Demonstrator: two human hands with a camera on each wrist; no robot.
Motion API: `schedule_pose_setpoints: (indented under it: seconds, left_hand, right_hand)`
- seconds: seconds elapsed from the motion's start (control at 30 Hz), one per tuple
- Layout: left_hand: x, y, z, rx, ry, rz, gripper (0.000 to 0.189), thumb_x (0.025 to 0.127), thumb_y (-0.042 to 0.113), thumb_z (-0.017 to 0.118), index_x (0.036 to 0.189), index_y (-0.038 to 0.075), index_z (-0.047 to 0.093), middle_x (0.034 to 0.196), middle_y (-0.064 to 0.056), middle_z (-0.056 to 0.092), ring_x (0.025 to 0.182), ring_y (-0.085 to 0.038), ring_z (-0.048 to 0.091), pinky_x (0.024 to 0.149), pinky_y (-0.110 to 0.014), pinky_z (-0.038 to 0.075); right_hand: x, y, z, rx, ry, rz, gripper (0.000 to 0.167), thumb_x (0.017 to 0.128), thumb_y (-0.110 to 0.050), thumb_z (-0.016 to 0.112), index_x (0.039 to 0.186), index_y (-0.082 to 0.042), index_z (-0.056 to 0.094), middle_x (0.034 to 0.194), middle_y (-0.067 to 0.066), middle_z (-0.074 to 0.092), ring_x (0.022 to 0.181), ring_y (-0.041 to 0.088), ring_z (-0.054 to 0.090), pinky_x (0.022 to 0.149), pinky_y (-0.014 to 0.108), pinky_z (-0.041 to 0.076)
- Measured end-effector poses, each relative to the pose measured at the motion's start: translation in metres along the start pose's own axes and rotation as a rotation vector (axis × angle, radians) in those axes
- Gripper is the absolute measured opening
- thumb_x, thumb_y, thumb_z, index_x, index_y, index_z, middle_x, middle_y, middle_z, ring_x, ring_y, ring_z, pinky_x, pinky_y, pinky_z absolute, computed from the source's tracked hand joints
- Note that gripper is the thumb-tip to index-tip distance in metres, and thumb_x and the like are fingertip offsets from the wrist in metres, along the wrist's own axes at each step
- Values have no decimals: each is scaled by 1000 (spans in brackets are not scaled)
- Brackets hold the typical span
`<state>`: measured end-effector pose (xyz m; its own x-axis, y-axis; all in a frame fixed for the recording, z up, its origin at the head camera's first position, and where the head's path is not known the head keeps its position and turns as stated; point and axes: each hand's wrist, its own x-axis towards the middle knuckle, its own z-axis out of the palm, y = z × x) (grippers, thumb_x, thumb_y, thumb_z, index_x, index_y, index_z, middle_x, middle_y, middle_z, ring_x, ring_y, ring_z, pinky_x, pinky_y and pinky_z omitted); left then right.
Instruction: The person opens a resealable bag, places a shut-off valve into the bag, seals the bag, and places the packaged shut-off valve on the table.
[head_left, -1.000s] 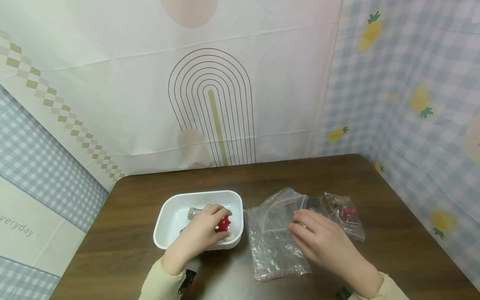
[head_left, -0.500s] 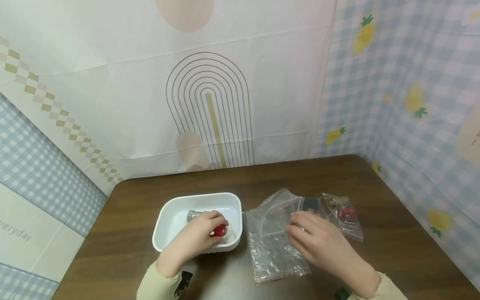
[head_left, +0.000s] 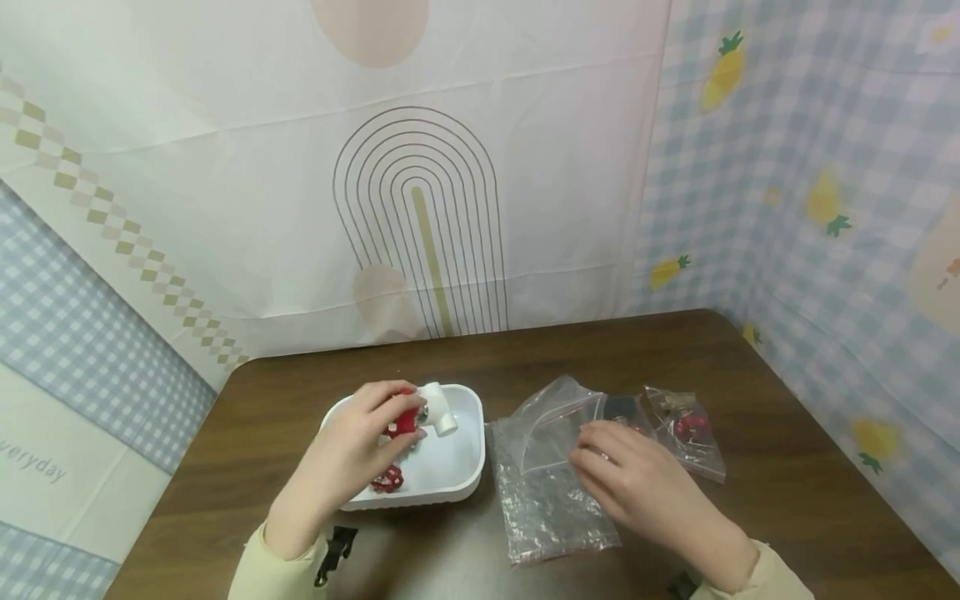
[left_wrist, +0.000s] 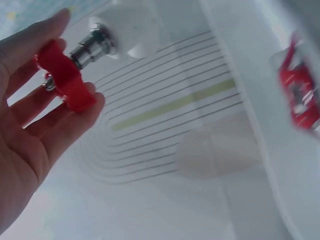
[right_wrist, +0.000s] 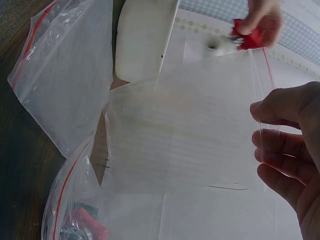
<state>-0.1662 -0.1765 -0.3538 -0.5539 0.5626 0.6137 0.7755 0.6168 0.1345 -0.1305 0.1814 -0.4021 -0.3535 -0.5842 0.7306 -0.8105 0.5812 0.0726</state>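
My left hand [head_left: 348, 446] grips a valve by its red wavy handle [left_wrist: 65, 75]. The valve has a chrome stem and a white T-shaped body [head_left: 441, 410], and is held up over the white tray [head_left: 453, 462]. Inside that tray lies another part with a red handle [head_left: 387, 478]. To the right, my right hand [head_left: 637, 475] pinches the edge of a clear zip bag [right_wrist: 185, 135] between thumb and fingers, near its red-lined seal. The bag hangs flat, and no contents show in it.
Under the held bag, a crinkled clear bag [head_left: 558, 521] lies flat on the brown table [head_left: 787, 467]. Farther right is a small zip bag [head_left: 697, 454] with a red-handled part inside. A patterned cloth [head_left: 570, 208] hangs behind the table.
My left hand has lifted the valve from inside the tray, moving up and left, so its white body and the red part in the tray now show. My right hand has stayed in place.
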Motion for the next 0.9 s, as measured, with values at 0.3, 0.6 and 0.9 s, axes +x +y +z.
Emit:
schedule_pose_setpoints:
  seconds: [0.3,0.6,0.9]
  left_hand:
    - [3,17,-27,-61,105,41,35,98,40,64,115,10,72,123,-7,64,112,-23,59,101,-18,42]
    - [31,61,-22,-133,255,355,25,100,23,63,111,3,72,114,-16,66,102,-30,65,89,-31,55]
    - [48,91,-12,-80,143,523,29,89,16,78,116,8,70,120,-11,66,115,-28,63,99,-33,51]
  right_hand:
    - [0,-1,0,9,-5,4,43,109,-28,39,91,-9,73,99,3,68,99,25,66,87,42,55]
    - [0,-3,2,8,-26,15,44,109,-30,38,92,-10,73,100,2,68,99,24,66,87,39,55]
    - [6,-3,-1,5,-38,-4,47,109,-30,33,88,-9,69,101,4,67,100,25,66,86,40,56]
